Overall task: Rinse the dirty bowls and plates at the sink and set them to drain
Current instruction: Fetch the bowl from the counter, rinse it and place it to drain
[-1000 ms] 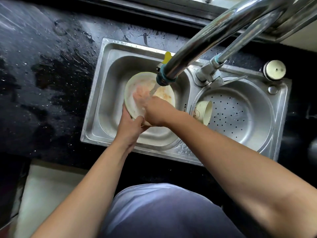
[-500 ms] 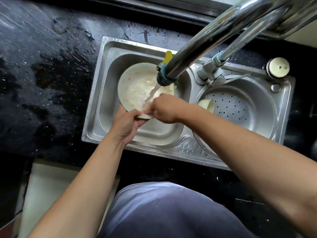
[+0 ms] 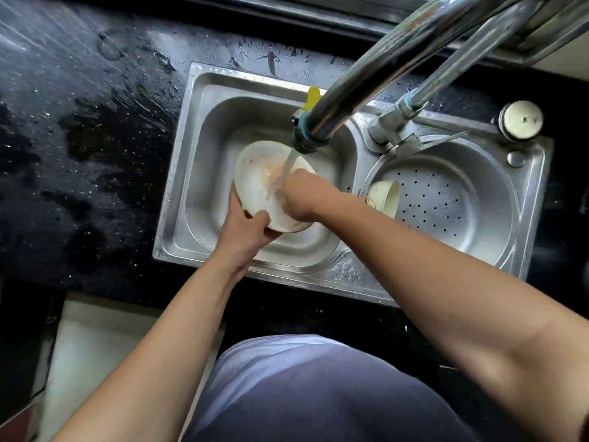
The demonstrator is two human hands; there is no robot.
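A cream bowl [image 3: 255, 183] with orange smears is tilted over the left basin of the steel sink [image 3: 178, 173]. My left hand [image 3: 243, 232] grips its near rim from below, thumb inside. My right hand [image 3: 298, 197] is curled inside the bowl, fingers against its inner wall. Water runs from the tap spout [image 3: 306, 140] onto the bowl and my right hand. A small cream cup [image 3: 384, 196] lies on its side in the right perforated draining basin [image 3: 471, 199].
The black stone counter [image 3: 79, 138] left of the sink is wet. The tap's chrome pipes [image 3: 398, 52] cross above the sink at the upper right. A round white knob [image 3: 521, 120] sits at the sink's far right corner.
The bowl has dropped lower in the basin and tilted more toward me. My right hand has moved from the bowl's near rim deeper inside, under the water stream.
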